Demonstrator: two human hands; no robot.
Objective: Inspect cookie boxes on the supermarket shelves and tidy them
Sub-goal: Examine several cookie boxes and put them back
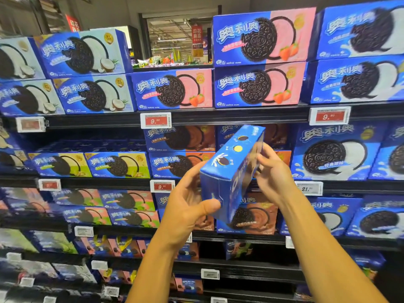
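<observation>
I hold a blue cookie box [229, 165] tilted in the air in front of the shelves, its narrow side with small cookie pictures turned up toward me. My left hand [188, 204] grips its near lower end, thumb across the end flap. My right hand [273, 171] grips the box's right face with curled fingers. Behind the box, chocolate-flavour boxes [179, 138] stand on the second shelf and more chocolate boxes [251, 217] on the third.
Strawberry boxes [258, 84] and coconut boxes [94, 92] fill the top shelf, with a gap [175, 44] above one strawberry box. Large classic boxes [334, 152] stand at right, green-flavour boxes [118, 165] at left. Price tags [155, 120] line the black shelf edges.
</observation>
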